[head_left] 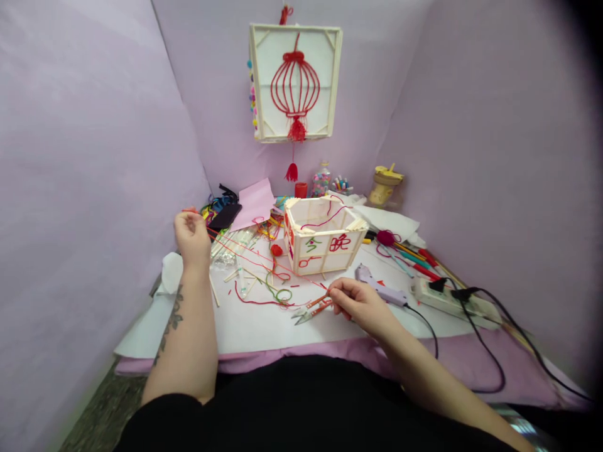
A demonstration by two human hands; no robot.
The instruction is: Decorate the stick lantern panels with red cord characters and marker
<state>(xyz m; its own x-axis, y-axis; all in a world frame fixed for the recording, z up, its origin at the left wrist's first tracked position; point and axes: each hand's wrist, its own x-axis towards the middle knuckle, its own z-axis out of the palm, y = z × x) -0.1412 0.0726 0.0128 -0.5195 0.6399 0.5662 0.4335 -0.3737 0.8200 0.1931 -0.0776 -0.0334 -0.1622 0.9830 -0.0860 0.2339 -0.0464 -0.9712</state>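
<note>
Diagonally, red thread (264, 260), L hand (191, 236) to R hand (358, 302)

Here's a craft corner: lilac paper walls (85, 125) close in a cluttered table (264, 329). A finished yarn lantern (294, 81) hangs high beyond the left hand (192, 238). Glue gun (382, 290) and power strip (452, 301) lie just beside the right hand (360, 302), with coloured pens (414, 254) farther back.

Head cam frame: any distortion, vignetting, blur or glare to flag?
Head view: walls bow from the wide lens; dark vignette down the right edge; lower-left corner smeared; centre sharp, with left hand, right hand and lantern box crisp; red thread thin but traceable; light soft, even, no glare.
</note>
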